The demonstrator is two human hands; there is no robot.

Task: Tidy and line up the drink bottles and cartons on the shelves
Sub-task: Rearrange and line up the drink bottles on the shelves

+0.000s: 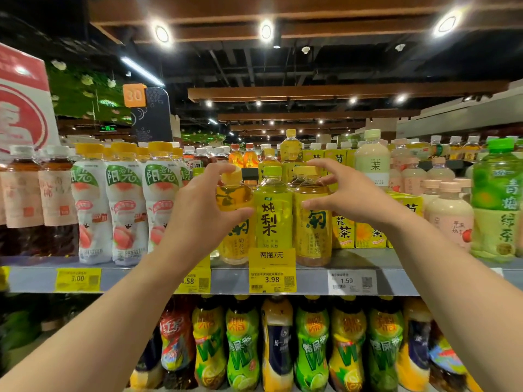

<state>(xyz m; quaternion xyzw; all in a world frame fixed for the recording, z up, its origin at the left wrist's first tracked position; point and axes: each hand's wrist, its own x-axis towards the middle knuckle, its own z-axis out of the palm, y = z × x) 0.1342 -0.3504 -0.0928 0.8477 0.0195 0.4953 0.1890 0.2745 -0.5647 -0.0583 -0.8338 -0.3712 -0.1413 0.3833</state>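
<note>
Supermarket aisle under a dark ceiling with wooden beams and round recessed lamps; a grey metal shelf edge crosses the view, carrying yellow and white price tags.

Left hand: fingers curled over the yellow cap and thumb hooked under the shoulder of an amber-yellow plastic tea bottle with yellow label, which it grips. This bottle stands at the front of the upper shelf, at about 9 o'clock from frame centre.

Right hand: fingers arched over the yellow cap, thumb against the label, gripping a second amber plastic tea bottle with yellow label and yellow cap, just right of centre.

Between the two stands a yellow-green plastic pear drink bottle with lime cap, touching both neighbours. No hand holds it.

At 3 o'clock from the right-hand bottle: yellow chrysanthemum tea cartons, then pale pink milk-tea bottles with peach caps, then a large green tea bottle with green cap.

At 9 o'clock from the left hand: three white-sleeved peach drink bottles with yellow caps, then dark tea bottles with white caps.

Lower shelf, 6 o'clock: a row of contoured bottles with green and yellow labels, fronts facing out.
</note>
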